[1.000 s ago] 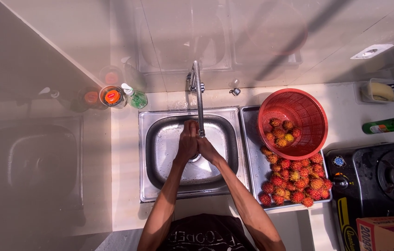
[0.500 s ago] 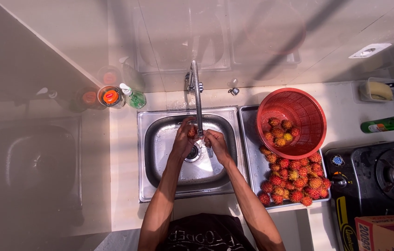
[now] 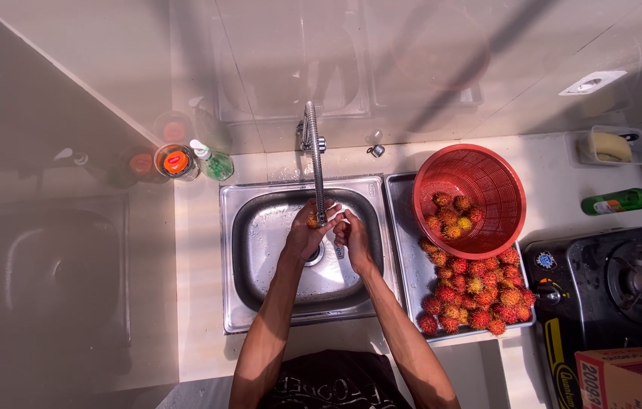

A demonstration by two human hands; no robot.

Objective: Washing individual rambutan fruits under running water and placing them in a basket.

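Left hand (image 3: 307, 231) cupped around a small rambutan (image 3: 312, 220) under the faucet (image 3: 315, 163) spout, above the sink (image 3: 260, 250). Right hand (image 3: 353, 235) just beside it, fingers curled; grip unclear. Red basket (image 3: 469, 201) of rambutans well right.

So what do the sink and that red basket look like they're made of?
The sink looks like brushed stainless steel: grey, with soft metallic reflections. The red basket seems to be moulded plastic: uniform bright colour, fine mesh walls and a thick rim.
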